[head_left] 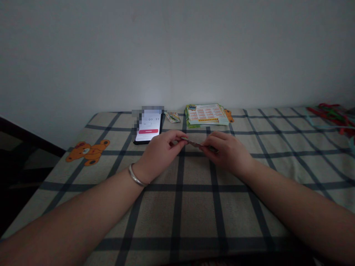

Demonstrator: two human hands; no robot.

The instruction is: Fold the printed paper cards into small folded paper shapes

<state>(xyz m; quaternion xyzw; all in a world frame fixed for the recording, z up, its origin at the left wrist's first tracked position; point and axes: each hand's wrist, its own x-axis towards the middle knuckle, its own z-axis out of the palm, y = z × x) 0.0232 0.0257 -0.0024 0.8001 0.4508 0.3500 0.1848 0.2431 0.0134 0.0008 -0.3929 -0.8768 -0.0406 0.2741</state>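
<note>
Between my two hands, a thin folded piece of printed paper is held nearly edge-on, above the checked cloth. My left hand, with a silver bangle at the wrist, pinches its left end between thumb and fingers. The right end is pinched by my right hand, whose fingers are curled. Behind the hands lies a stack of printed cards with green edges and a calendar-like grid on top. A small folded paper piece rests just left of the stack.
A phone with a lit screen showing 05:31 lies left of the small folded piece. Red, green and pale blue ribbons are heaped at the far right. The checked cloth meets a plain wall behind. Its left edge borders a dark area.
</note>
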